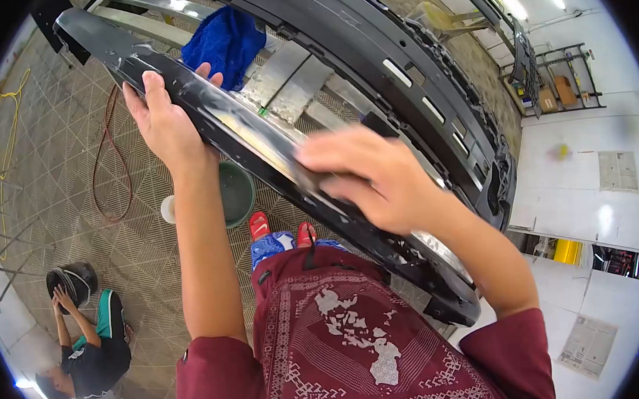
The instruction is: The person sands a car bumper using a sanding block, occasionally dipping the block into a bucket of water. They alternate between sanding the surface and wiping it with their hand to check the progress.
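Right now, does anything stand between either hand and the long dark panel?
Nothing visible stands between the left hand and the long dark panel it holds. The right hand is at the panel too, but blurred; I cannot tell whether something thin lies under it.

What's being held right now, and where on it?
A long dark panel, held by the left hand near its upper-left end. The right hand, blurred, is against its face; whether anything is under it, I can't tell.

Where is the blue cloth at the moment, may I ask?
In the head view, the blue cloth lies above and left of centre, just beyond the left hand, between the held black panel and the large bumper.
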Motion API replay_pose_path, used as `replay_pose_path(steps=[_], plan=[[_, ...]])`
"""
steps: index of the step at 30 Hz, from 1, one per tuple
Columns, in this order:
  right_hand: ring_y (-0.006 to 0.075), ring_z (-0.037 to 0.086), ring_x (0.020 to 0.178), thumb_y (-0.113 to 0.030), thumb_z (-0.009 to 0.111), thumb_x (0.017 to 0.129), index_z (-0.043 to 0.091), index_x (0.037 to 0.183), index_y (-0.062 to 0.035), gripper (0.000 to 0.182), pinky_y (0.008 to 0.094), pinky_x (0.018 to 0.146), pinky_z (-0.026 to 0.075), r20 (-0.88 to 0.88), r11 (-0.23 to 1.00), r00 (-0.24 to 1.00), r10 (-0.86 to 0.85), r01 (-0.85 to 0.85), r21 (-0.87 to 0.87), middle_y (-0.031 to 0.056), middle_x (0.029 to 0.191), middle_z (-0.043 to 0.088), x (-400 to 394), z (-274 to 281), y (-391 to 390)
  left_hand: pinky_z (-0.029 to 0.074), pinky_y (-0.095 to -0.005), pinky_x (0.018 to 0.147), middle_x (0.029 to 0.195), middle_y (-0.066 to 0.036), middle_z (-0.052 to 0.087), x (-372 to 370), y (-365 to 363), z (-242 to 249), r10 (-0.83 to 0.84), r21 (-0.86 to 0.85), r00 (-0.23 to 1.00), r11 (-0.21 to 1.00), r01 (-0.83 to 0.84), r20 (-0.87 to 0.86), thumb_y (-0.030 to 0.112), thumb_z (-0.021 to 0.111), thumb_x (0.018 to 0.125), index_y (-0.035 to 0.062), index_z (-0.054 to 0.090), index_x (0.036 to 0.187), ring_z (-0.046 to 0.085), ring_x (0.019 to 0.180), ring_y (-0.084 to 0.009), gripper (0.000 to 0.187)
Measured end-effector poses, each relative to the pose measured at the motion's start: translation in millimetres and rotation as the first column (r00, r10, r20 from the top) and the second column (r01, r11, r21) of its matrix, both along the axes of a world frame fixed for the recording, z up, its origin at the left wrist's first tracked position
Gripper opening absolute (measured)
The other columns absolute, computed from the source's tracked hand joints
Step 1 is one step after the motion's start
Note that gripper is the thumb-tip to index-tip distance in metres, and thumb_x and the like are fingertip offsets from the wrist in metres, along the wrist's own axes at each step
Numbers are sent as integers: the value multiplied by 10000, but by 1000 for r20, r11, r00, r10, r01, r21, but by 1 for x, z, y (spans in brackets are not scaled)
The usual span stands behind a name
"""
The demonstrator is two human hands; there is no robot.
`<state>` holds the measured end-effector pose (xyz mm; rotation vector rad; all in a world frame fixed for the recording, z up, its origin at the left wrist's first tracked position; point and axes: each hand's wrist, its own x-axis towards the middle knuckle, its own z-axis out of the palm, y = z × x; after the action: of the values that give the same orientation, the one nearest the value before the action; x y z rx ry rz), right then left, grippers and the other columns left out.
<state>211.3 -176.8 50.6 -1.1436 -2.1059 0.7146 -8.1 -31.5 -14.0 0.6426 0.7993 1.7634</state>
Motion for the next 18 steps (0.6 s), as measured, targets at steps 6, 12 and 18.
replay_pose_path(steps=[6, 12, 18], plan=[[357, 687, 1247, -8, 778, 875, 731, 1310, -67, 442, 459, 1074, 542, -30, 998, 998, 55, -54, 29, 135, 1370, 736, -4, -6, 19, 661, -633, 866, 1212, -233, 629, 4, -1, 0, -4, -4, 999, 1000, 4, 41, 255, 557, 1135, 52, 370, 1462, 754, 1021, -483, 428], [369, 698, 1197, 9, 790, 859, 724, 1322, -75, 476, 472, 1055, 536, -51, 994, 998, 40, -34, 105, 145, 1348, 740, -17, -7, 15, 666, -639, 834, 1207, -236, 634, -1, -1, -1, -7, -5, 1000, 1000, 7, 8, 244, 550, 1139, 55, 367, 1462, 754, 1008, -493, 417], [376, 698, 1173, -10, 794, 869, 724, 1317, -63, 456, 465, 1034, 535, 0, 998, 999, -53, 53, 18, 142, 1312, 750, 6, 1, -27, 670, -615, 835, 1185, -236, 640, 2, -2, -2, 1, -12, 1000, 1000, -1, 13, 261, 530, 1148, 48, 384, 1441, 760, 1004, -462, 391]])
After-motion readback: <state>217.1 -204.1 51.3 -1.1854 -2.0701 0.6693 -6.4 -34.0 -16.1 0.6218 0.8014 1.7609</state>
